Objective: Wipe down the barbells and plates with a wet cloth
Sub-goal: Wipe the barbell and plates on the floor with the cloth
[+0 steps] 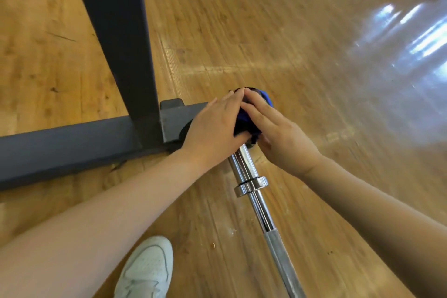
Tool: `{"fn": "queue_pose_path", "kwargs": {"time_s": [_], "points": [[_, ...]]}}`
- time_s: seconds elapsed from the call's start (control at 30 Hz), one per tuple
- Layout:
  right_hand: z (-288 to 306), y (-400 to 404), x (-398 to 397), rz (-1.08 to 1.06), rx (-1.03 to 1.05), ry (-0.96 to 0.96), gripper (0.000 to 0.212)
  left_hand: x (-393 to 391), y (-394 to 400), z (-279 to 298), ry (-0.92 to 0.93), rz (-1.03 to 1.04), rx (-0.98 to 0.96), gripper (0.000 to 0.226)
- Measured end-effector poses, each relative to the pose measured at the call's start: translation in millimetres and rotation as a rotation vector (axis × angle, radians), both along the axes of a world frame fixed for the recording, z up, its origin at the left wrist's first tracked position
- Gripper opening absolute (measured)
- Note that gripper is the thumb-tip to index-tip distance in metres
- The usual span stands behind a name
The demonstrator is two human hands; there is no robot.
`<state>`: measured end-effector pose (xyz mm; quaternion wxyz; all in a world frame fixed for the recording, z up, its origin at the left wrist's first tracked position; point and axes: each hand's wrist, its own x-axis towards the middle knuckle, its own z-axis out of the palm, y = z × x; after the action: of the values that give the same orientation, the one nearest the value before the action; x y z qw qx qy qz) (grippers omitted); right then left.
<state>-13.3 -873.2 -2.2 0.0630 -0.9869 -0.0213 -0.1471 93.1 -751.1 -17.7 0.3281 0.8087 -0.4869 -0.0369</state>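
Chrome bar (pixel 262 210): runs from lower right of the frame up to centre, collar (pixel 251 186) partway along, far end wrapped in cloth
Blue cloth (pixel 246 118): bunched round the bar's end at centre frame, between both hands
Left hand (pixel 212 126): fingers straight, palm pressed on the cloth's left side, thumb tucked under toward the bar
Right hand (pixel 280 135): fingers straight, flat against the cloth's right side; fingertips of both hands meet over the end
Dark steel frame (pixel 116 51): upright in upper left, base beam across left, foot just beside the left hand
White shoe (pixel 147 271): lower centre, on wood floor (pixel 266 19)
Dark objects, upper right corner: too blurred to tell
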Motion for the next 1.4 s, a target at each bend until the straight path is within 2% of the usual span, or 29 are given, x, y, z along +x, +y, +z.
{"fn": "queue_pose_path", "kwargs": {"time_s": [0.07, 0.13, 0.23, 0.37, 0.47, 0.6, 0.73, 0.83, 1.0, 1.13, 1.23, 1.4], "points": [[4.3, -2.2, -11.6, -0.109, 0.008, 0.092, 0.070, -0.8, -8.0, 2.0, -0.103, -0.021, 0.085, 0.078], [11.9, -4.0, -20.2, -0.278, -0.034, 0.164, 0.073, -5.0, -17.2, 5.5, -0.193, -0.040, 0.206, 0.089], [16.6, -6.9, -26.0, -0.422, -0.119, 0.362, 0.082, -15.7, -29.3, 8.4, -0.218, -0.041, 0.307, 0.101], [15.6, 2.6, -22.4, -0.530, -0.111, 0.436, 0.082, -14.2, -34.7, 5.9, -0.301, -0.018, 0.255, 0.077], [19.1, 11.5, -19.8, -0.562, -0.046, 0.401, 0.078, -13.2, -22.3, 3.2, -0.318, -0.041, 0.248, 0.074], [13.6, 30.4, -29.0, -0.545, -0.004, 0.377, 0.076, -24.5, 13.5, -10.1, -0.388, -0.036, 0.107, 0.077], [-0.3, 60.8, -44.7, -0.521, 0.008, 0.438, 0.079, -50.8, 61.0, -23.1, -0.380, -0.028, 0.116, 0.075], [-12.4, 98.4, -49.7, -0.481, 0.016, 0.435, 0.074, -72.3, 103.8, -26.6, -0.374, -0.014, 0.217, 0.073], [-28.5, 184.6, -47.5, -0.409, 0.134, 0.451, 0.076, -90.9, 173.6, -6.0, -0.394, 0.021, 0.542, 0.063], [5.2, 225.5, -53.1, -0.339, 0.180, 0.483, 0.077, -82.7, 227.6, 20.0, -0.353, 0.130, 0.604, 0.066], [27.1, 244.6, -48.7, -0.277, 0.112, 0.482, 0.078, -75.9, 245.9, 23.9, -0.298, 0.240, 0.595, 0.068], [13.8, 298.7, -20.5, -0.217, -0.029, 0.503, 0.076, -80.6, 289.7, 8.2, -0.303, 0.250, 0.551, 0.062]]}}
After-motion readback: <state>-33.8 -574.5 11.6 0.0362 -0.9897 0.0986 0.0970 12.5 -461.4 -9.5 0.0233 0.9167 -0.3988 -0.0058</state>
